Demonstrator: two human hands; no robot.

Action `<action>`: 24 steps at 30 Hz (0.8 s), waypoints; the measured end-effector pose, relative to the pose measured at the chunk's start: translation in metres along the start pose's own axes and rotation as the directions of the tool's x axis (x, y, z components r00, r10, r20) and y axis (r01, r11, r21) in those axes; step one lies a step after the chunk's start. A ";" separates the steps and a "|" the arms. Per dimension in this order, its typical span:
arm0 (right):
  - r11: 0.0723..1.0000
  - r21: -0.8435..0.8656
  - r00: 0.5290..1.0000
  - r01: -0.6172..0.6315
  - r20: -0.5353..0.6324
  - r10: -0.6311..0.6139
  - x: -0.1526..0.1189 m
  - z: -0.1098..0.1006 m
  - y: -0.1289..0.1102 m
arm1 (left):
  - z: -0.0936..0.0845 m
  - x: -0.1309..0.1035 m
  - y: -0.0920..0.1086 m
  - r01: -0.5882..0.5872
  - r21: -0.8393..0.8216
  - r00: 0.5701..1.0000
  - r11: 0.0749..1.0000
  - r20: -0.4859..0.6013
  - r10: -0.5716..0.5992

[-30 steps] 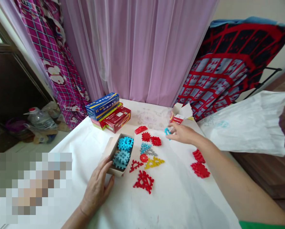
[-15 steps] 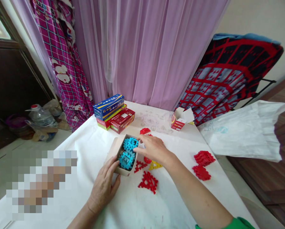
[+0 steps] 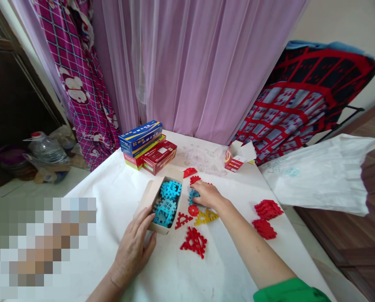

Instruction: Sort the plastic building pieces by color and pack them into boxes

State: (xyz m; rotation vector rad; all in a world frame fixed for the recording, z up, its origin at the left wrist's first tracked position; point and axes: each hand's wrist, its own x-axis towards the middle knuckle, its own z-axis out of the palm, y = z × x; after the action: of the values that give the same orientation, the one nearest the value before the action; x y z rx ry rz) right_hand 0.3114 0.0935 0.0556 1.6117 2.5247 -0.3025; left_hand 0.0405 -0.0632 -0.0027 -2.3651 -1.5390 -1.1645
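Observation:
An open cardboard box (image 3: pixel 150 193) with blue toothed plastic pieces (image 3: pixel 166 209) inside stands mid-table. My left hand (image 3: pixel 137 237) rests against its near left corner, thumb apart from the fingers. To the right of the box, my right hand (image 3: pixel 206 195) has its fingers closed on a blue piece (image 3: pixel 192 196) just above the tabletop. Around that hand lie red pieces, among them a triangle (image 3: pixel 183 219), a small round one (image 3: pixel 193 210) and a larger toothed piece (image 3: pixel 195 242). A yellow triangular piece (image 3: pixel 206 217) is below my right hand.
Blue (image 3: pixel 140 138) and red (image 3: pixel 160 156) boxes are stacked at the back left. An opened red box (image 3: pixel 234 161) stands at the back right. Two stacks of red pieces (image 3: pixel 268 209) sit near the right edge, beside a white bag (image 3: pixel 322 176).
My right hand has moved from the box's right rim to the right, with a blue piece now at its fingers. My left hand stays at the box.

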 end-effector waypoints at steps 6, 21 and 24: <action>0.998 -0.016 0.996 0.064 0.071 -0.063 -0.002 -0.003 0.003 | -0.001 0.000 0.001 0.007 -0.013 1.000 1.000 0.021 -0.007; 0.992 -0.034 0.991 0.123 0.058 -0.121 -0.001 -0.002 0.007 | 0.001 -0.002 0.000 0.013 -0.020 0.999 1.000 0.030 -0.013; 0.995 0.029 0.994 0.095 0.044 -0.096 -0.001 0.000 0.008 | 0.001 -0.002 -0.001 0.031 -0.016 0.999 0.999 0.039 -0.030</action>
State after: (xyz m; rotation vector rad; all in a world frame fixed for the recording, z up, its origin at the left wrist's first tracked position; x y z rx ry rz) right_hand 0.3193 0.0965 0.0549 1.4783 2.5791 -0.3805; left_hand 0.0399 -0.0643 -0.0047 -2.3976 -1.5889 -1.1486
